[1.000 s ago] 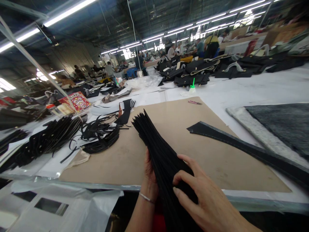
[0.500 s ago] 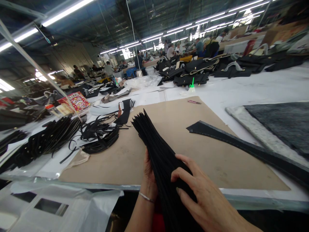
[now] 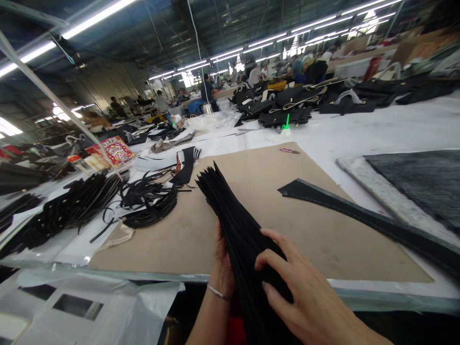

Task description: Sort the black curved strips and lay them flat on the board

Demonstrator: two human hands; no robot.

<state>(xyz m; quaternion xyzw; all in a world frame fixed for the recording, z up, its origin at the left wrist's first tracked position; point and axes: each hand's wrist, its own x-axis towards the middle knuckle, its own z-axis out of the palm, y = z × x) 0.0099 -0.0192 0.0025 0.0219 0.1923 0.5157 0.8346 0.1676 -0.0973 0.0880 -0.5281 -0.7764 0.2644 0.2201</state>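
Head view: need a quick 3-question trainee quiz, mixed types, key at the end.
1. Which thing do the left hand and right hand both touch?
A) green-nozzled bottle
B) stack of black pieces
C) red patterned box

2. True or false: a bracelet is worn on the left wrist.

3. Fill in the colour: the small pink tool lies on the ____ sheet.

Key: 1. B; 2. True; 3. brown
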